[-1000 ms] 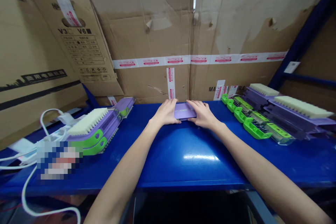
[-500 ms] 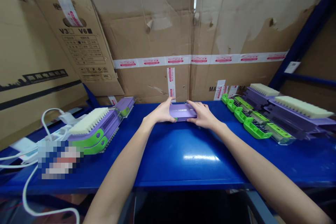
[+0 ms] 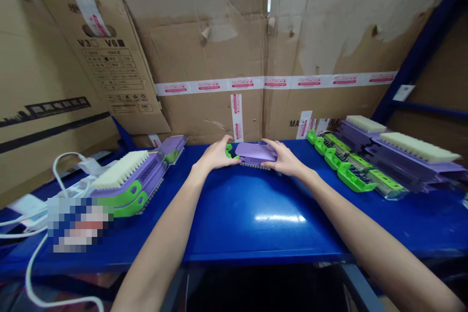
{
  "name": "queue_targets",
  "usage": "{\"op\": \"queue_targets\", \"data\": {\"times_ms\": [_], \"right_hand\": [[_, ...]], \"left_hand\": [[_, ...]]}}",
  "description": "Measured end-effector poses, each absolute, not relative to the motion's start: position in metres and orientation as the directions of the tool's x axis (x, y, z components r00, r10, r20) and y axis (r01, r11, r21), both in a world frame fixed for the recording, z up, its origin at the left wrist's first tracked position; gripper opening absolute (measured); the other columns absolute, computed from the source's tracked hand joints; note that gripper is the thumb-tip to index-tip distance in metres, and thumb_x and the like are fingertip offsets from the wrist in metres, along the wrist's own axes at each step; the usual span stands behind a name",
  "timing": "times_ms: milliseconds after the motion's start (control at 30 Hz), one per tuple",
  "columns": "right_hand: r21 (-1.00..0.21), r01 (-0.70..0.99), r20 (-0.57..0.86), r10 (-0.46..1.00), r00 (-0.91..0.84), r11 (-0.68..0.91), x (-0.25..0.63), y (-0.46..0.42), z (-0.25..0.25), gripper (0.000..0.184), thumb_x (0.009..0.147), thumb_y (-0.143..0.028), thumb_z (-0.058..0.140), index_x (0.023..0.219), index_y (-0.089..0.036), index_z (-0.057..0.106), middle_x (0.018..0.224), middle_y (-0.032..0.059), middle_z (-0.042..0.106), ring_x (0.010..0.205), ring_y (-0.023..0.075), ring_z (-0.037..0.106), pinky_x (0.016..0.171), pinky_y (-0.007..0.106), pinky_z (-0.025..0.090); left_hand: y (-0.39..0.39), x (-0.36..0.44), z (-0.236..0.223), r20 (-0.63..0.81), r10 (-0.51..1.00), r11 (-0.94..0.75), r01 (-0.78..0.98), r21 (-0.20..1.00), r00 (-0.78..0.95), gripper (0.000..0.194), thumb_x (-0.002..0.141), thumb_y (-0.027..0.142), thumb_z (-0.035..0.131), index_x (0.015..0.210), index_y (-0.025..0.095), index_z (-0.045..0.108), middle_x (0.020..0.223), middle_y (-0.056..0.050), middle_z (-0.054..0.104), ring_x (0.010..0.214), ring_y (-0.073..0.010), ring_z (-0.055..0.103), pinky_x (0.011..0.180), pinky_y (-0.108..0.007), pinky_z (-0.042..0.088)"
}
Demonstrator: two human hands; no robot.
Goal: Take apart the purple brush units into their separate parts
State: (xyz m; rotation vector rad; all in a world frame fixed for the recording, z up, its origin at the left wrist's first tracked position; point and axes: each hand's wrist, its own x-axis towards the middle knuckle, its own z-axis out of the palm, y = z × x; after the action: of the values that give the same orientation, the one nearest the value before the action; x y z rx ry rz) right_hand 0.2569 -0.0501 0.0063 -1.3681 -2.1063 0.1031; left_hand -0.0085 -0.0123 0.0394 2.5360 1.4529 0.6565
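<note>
Near the back of the blue table, both hands hold a flat purple plastic device (image 3: 254, 151) with rounded corners. A row of pale teeth shows along its lower edge. My left hand (image 3: 214, 155) is closed around its left end, where a looped green part (image 3: 229, 152) shows between thumb and fingers. Whether this green part is fixed to the purple body, I cannot tell. My right hand (image 3: 283, 157) grips the right end, thumb at the near edge and fingers over the far one. The underside is hidden.
Purple-and-green devices with a cream toothed pad (image 3: 122, 169) lie at left, by a white power strip (image 3: 69, 195) with cables. At right are green end pieces (image 3: 353, 178), clear-and-green parts (image 3: 387, 183) and purple housings (image 3: 395, 165). Cardboard (image 3: 204, 48) walls the back.
The purple device has turned in my hands: its lettered face no longer shows, and a plain face and the toothed edge do. The left hand has shifted slightly left, exposing the green part.
</note>
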Motion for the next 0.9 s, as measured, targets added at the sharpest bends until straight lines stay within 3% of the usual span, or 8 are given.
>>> {"op": "queue_targets", "data": {"times_ms": [267,667,900], "right_hand": [[-0.34,0.829,0.456,0.849,-0.268,0.444,0.259,-0.047,0.002,0.079,0.075,-0.045,0.07,0.144,-0.022,0.038,0.135,0.0138,0.053,0.12,0.0345,0.048,0.096,0.053,0.039],[-0.286,0.859,0.453,0.85,-0.269,0.424,0.261,-0.049,0.003,0.078,0.076,-0.047,0.068,0.145,-0.023,0.036,0.138,0.0133,0.052,0.123,0.0346,0.047,0.098,0.053,0.038],[-0.272,0.858,0.466,0.839,-0.279,0.436,0.264,-0.045,0.0,0.079,0.077,-0.049,0.066,0.144,-0.021,0.037,0.134,0.0149,0.055,0.12,0.0343,0.049,0.097,0.052,0.04]], "left_hand": [[-0.009,-0.011,0.033,0.206,0.867,-0.495,0.833,0.246,0.454,0.082,0.063,0.058,0.072,0.132,0.023,0.043,0.124,-0.013,0.061,0.111,-0.0347,0.059,0.087,-0.041,0.047],[-0.003,-0.018,0.024,0.3,0.825,-0.522,0.85,0.076,0.48,0.076,0.068,0.07,0.063,0.123,0.019,0.054,0.114,-0.015,0.061,0.109,-0.0371,0.055,0.086,-0.043,0.044],[-0.003,-0.013,0.024,0.35,0.791,-0.552,0.832,0.053,0.502,0.062,0.071,0.061,0.065,0.117,0.019,0.061,0.114,-0.015,0.06,0.11,-0.0355,0.054,0.091,-0.046,0.043]]}}
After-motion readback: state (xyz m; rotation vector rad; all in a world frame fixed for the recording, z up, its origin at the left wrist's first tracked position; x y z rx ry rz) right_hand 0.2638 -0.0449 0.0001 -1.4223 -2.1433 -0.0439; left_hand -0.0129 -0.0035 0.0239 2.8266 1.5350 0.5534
